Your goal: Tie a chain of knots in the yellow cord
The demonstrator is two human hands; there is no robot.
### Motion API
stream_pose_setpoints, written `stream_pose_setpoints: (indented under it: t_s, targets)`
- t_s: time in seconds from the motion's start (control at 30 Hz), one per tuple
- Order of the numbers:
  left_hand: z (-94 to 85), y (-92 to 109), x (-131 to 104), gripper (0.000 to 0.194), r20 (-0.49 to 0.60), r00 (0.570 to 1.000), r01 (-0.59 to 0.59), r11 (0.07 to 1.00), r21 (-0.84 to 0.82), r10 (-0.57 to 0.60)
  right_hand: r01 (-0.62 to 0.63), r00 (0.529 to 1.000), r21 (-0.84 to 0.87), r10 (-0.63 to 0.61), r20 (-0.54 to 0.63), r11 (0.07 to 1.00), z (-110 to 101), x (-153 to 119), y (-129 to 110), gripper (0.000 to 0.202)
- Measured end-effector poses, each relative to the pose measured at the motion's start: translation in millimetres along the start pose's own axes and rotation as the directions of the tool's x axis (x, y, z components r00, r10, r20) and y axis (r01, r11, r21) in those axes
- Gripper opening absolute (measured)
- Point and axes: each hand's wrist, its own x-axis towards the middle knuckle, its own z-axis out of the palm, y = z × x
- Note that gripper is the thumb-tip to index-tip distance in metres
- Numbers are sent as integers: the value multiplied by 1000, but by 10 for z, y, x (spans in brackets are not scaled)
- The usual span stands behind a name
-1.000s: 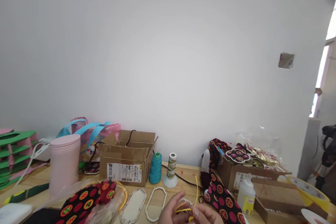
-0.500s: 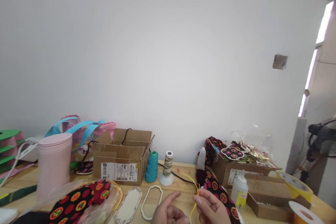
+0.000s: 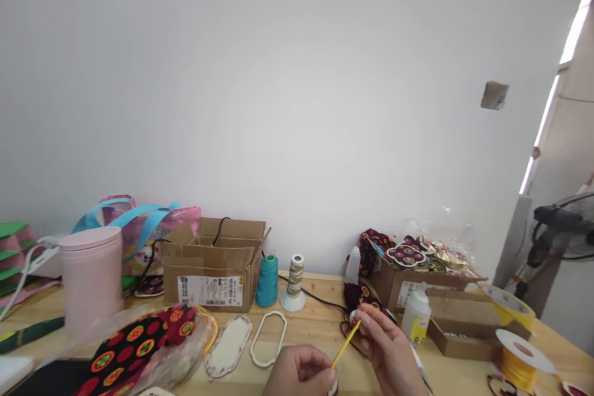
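A yellow cord [image 3: 346,344] is stretched between my two hands, low in the middle of the view. My left hand [image 3: 301,374] pinches its lower end between thumb and fingers. Higher up and to the right, my right hand [image 3: 385,346] grips the other end at its fingertips. A small round thing partly shows beneath my left fingers, too hidden to name. Left of my hands, a cream scalloped frame [image 3: 269,339] and a cream oblong plaque [image 3: 228,346] with a patterned edge lie on the wooden table [image 3: 320,289].
Behind stand a cardboard box [image 3: 208,269], a teal thread cone [image 3: 267,281] and a patterned thread spool [image 3: 294,284]. To the right are a glue bottle [image 3: 416,315], a filled box [image 3: 390,284] and a yellow cord spool [image 3: 520,362]. A pink canister [image 3: 91,284] and floral fabric [image 3: 134,346] occupy the left.
My left hand has closed on the yellow cord; its index finger was extended before. The cord is now straight and taut between my hands. The view has shifted slightly, showing more table.
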Motion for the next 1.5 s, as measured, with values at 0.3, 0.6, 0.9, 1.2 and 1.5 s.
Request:
stream_pose_setpoints:
  t_s: [0.3,0.6,0.9,1.2,1.5]
  targets:
    - [-69,-22,-1,35,160,987,7,995,-104,9,125,991,-201,-130,-11,972,-13,-5,-47,30]
    - [-57,61,-13,31,15,999,45,987,-153,-43,100,992,-40,-97,79,994,0,-45,2,25]
    - [10,-132,37,19,-98,994,-29,978,204,50,523,852,-444,-458,255,727,8,-138,-11,7]
    - [19,3,1,29,-60,998,2,999,-49,-5,889,451,-444,-396,800,114,124,-227,14,20]
    - [54,107,-113,23,84,989,146,832,-536,-119,872,481,-472,-405,778,129,95,-219,-17,18]
